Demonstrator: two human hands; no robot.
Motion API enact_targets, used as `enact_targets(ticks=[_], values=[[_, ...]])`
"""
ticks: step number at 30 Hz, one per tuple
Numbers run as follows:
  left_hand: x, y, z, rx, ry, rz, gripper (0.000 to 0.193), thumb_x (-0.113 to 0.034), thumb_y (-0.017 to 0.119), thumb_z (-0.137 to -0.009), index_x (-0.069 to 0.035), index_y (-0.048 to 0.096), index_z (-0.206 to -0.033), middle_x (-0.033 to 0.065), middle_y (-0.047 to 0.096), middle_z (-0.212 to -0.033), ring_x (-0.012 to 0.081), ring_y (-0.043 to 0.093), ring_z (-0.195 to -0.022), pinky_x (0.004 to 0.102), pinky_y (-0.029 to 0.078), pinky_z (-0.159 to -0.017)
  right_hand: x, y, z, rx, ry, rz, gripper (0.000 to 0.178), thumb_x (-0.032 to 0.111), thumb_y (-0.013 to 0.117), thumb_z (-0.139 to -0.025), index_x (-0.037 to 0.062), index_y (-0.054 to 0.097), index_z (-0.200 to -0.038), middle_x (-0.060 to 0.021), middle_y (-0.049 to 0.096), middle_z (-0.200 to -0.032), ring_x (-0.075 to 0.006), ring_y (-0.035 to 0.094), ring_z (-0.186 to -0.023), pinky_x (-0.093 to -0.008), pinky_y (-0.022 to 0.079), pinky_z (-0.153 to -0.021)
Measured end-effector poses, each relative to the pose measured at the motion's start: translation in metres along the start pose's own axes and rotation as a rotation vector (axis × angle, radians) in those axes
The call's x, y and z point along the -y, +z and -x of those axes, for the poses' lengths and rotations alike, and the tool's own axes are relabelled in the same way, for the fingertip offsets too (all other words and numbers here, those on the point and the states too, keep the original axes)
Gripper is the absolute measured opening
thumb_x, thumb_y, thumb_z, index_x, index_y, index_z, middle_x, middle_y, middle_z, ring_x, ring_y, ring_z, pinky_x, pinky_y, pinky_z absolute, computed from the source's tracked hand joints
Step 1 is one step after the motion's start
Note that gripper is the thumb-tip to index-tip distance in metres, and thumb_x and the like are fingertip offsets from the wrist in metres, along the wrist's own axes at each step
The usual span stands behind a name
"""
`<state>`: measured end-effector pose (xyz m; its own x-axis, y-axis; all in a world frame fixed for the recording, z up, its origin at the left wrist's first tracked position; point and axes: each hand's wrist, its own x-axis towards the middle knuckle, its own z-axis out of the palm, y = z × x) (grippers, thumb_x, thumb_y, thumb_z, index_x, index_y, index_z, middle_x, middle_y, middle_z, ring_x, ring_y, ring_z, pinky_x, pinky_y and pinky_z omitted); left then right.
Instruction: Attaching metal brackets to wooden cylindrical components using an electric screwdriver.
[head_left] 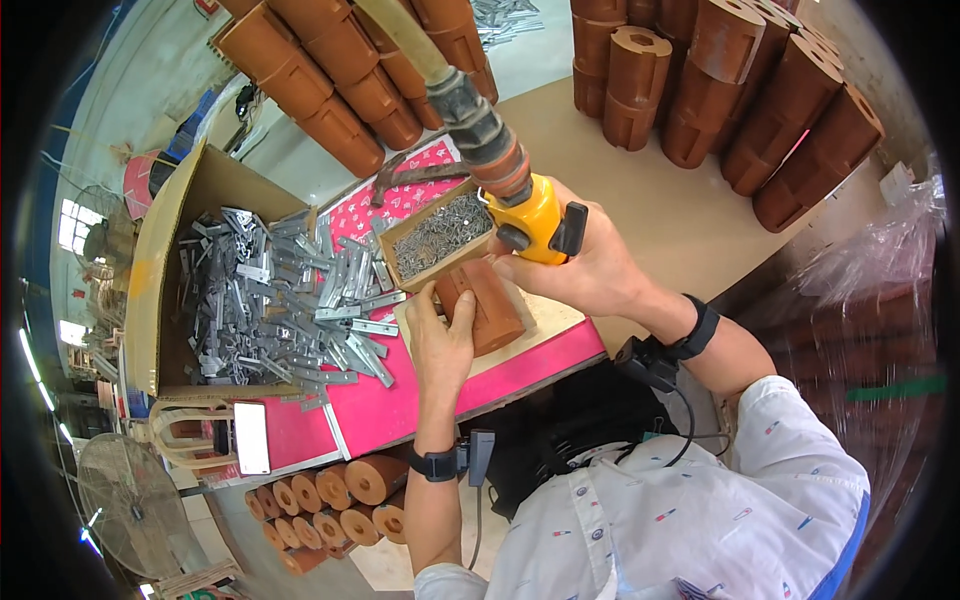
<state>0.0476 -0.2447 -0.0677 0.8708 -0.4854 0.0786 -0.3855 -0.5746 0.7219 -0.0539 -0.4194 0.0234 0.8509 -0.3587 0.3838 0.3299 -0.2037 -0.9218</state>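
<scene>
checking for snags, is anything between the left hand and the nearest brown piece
Nothing visible stands between them: the left hand touches the brown piece directly. The right hand holds the yellow power tool near it.

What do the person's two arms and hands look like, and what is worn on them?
The left hand and right hand wear no gloves. Each forearm is bare except for a black strap with a boxy device and a thin cable. The white sleeves carry small coloured pictures.

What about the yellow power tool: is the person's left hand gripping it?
No, the right hand grips the yellow power tool, while the left hand holds the brown grooved cylinder.
</scene>
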Motion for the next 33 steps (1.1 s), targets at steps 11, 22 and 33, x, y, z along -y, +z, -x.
enact_targets(ticks=[11, 22, 33], values=[[-0.005, -0.001, -0.003, -0.036, 0.008, -0.083, 0.059, -0.039, 0.062, -0.089, 0.006, 0.050, -0.125, 0.0244, 0.055, -0.108, 0.0360, 0.050, -0.101, 0.0423, 0.041, -0.090, -0.009, 0.006, 0.002, 0.008, 0.057, -0.093, 0.050, 0.011, 0.073, -0.079, 0.0014, 0.052, -0.123, -0.0034, 0.061, -0.099, -0.0094, 0.056, -0.086, -0.0264, 0.049, -0.078], [0.077, -0.052, -0.057, -0.032, 0.252, -0.508, 0.020, -0.003, 0.062, -0.078, -0.005, 0.071, -0.095, 0.0129, 0.061, -0.094, 0.0336, 0.054, -0.094, 0.0407, 0.044, -0.085, -0.003, -0.001, 0.001, 0.026, 0.117, -0.072, 0.042, 0.006, 0.072, -0.080, 0.0028, 0.050, -0.116, -0.0034, 0.063, -0.095, -0.0104, 0.060, -0.089, -0.0275, 0.049, -0.082], [0.087, -0.063, -0.083, 0.211, 0.308, -0.613, 0.012, -0.004, 0.064, -0.071, -0.003, 0.065, -0.083, 0.0158, 0.059, -0.089, 0.0349, 0.054, -0.089, 0.0433, 0.044, -0.081, -0.006, -0.004, 0.002, -0.019, 0.008, -0.036, 0.042, 0.014, 0.074, -0.079, 0.0004, 0.054, -0.114, -0.0055, 0.063, -0.092, -0.0103, 0.058, -0.081, -0.0269, 0.050, -0.075]])
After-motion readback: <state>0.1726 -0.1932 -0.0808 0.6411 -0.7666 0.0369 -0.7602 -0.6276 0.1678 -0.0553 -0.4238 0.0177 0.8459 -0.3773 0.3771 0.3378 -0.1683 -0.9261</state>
